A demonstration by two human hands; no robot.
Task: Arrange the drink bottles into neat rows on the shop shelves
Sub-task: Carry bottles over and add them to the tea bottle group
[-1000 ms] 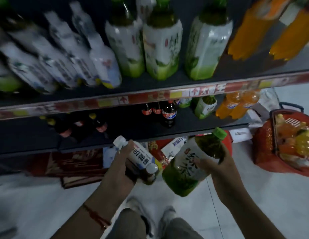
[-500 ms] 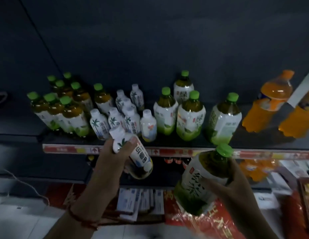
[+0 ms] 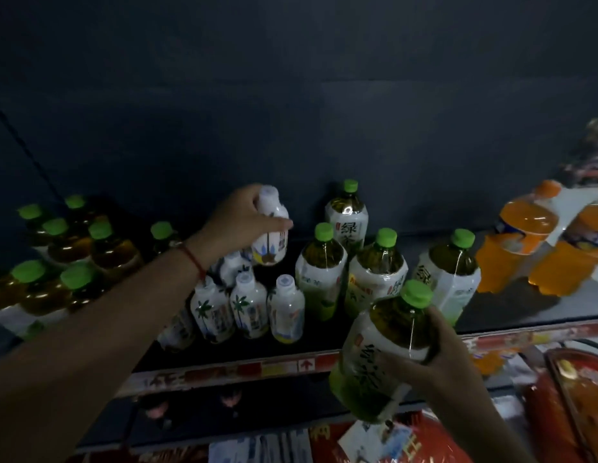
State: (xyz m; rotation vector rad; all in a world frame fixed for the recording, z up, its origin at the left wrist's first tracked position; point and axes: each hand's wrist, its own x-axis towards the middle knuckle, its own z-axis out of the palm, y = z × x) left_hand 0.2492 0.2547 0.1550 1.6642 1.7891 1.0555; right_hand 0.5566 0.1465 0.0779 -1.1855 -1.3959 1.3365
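Shelf (image 3: pixel 524 324): the dark upper shelf is carrying all the stock in view, with a red and yellow price strip (image 3: pixel 290 364) running along its front edge.
Orange soda bottles (image 3: pixel 524 235): standing at the right end, well apart from the tea group.
Green tea bottles, right group (image 3: pixel 376 275): four green-capped bottles are standing in a loose cluster, not a straight row; one is sitting further back than the others.
Tea bottles, left group (image 3: pixel 70 248): a tighter block of green-capped bottles is filling the left end.
Held green tea bottle (image 3: pixel 381 355): tilting in front of the shelf edge, below and right of the cluster, not yet on the shelf.
Right hand (image 3: pixel 434 365): fingers are wrapping around this bottle's body.
White coconut drink bottles (image 3: pixel 247 305): small white-capped bottles are standing in short lines between the two tea groups.
Held white bottle (image 3: pixel 270 228): hanging above the back of the white group, near the rear wall.
Left hand (image 3: pixel 240 222): gripping it at neck and shoulder.
Change: half a second ago this white bottle was being held low in front of the price strip; the arm is now reaching over the shelf.
Meaning: placement behind the white rows is probably starting; the tea bottle is likely waiting its turn.
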